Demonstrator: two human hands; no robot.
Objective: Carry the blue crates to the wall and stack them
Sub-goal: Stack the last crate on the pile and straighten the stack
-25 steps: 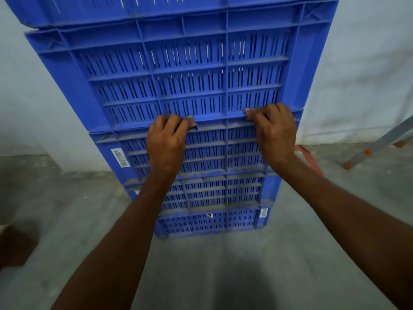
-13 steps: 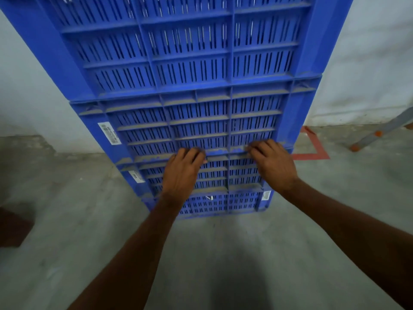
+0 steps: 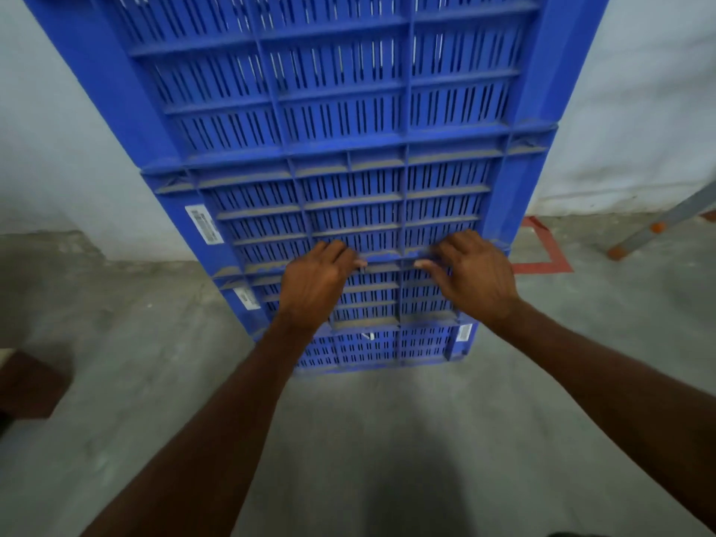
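A tall stack of blue slotted crates [image 3: 341, 110] stands on the concrete floor against the white wall [image 3: 639, 110]. It fills the upper middle of the head view and leans slightly left. Both my hands rest on the front of the stack low down, at the dusty rim of the second crate from the floor [image 3: 368, 300]. My left hand [image 3: 315, 281] has its fingers curled onto that rim ledge. My right hand [image 3: 472, 273] holds the same ledge a little to the right. The thumbs point toward each other. White barcode labels [image 3: 203, 223] sit on the crates' left corners.
Red floor tape [image 3: 542, 265] marks a corner just right of the stack. A grey metal ladder leg with orange fittings [image 3: 666, 222] slants in at the far right. A dark brown object [image 3: 27, 385] lies on the floor at the left edge.
Both hands have slid down the front of the stack from a higher crate's rim to a lower one. The view has tilted and come closer, so the stack looks larger.
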